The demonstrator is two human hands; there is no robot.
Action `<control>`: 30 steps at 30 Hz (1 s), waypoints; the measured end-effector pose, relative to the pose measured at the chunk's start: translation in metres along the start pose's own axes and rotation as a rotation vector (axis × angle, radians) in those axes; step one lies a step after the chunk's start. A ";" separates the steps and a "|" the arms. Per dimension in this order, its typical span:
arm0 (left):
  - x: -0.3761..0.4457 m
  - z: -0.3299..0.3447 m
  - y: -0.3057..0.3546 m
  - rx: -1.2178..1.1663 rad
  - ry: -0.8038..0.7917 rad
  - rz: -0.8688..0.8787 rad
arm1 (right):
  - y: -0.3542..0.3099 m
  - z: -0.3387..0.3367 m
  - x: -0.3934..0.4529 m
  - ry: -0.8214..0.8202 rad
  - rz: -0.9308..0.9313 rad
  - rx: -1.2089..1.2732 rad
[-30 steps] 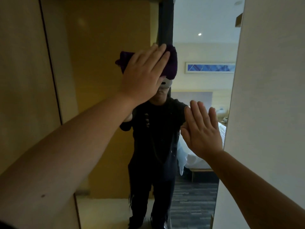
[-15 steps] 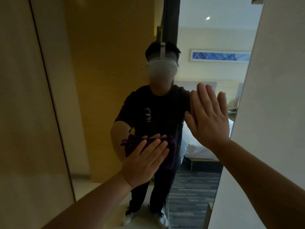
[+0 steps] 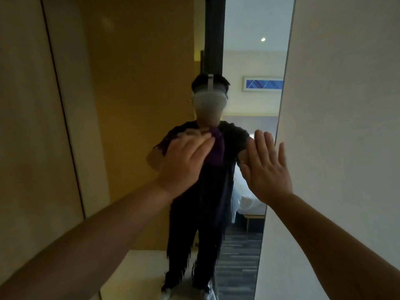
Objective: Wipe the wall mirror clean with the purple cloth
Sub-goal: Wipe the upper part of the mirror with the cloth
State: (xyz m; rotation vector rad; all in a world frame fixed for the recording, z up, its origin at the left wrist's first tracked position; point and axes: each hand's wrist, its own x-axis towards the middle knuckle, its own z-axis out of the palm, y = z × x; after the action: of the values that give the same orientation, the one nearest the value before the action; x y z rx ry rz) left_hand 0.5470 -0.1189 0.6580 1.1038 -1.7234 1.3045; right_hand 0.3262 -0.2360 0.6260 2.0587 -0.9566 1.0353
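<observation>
A tall wall mirror (image 3: 134, 87) fills the middle of the head view, between a beige panel on the left and a white wall on the right. My left hand (image 3: 184, 163) presses the purple cloth (image 3: 215, 150) flat against the glass at mid height; the hand is motion-blurred and covers most of the cloth. My right hand (image 3: 267, 167) rests flat on the mirror near its right edge, fingers spread and pointing up, holding nothing.
A beige wall panel (image 3: 32, 126) borders the mirror on the left and a white wall (image 3: 346, 126) on the right. The glass reflects a person in dark clothes, a bed, a framed picture and a striped floor.
My left hand swept the cloth from high on the glass down low, then back up to mid height. My right hand stayed flat near the mirror's right edge.
</observation>
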 end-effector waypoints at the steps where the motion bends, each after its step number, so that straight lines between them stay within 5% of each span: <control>1: 0.035 -0.006 -0.006 0.020 0.031 0.012 | 0.001 0.000 0.000 -0.007 0.002 -0.007; 5: 0.154 -0.020 -0.027 0.175 0.097 0.039 | 0.005 -0.001 -0.002 -0.030 -0.027 -0.037; 9: 0.183 -0.006 -0.042 0.244 -0.064 0.016 | 0.009 0.000 0.000 0.013 -0.051 -0.048; 16: 0.052 0.035 -0.003 0.257 -0.174 0.099 | 0.011 0.011 -0.001 0.123 -0.075 -0.018; 24: -0.144 0.071 0.064 0.195 -0.357 0.320 | 0.005 0.002 -0.003 -0.005 -0.009 -0.089; 30: -0.125 0.052 0.070 0.019 -0.326 0.236 | 0.007 -0.025 -0.006 -0.088 -0.007 -0.099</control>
State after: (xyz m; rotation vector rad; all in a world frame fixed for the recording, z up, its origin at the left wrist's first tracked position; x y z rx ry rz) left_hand 0.5295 -0.1331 0.5077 1.2046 -2.1391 1.3386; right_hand 0.3087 -0.2182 0.6346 2.0382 -1.0237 0.8824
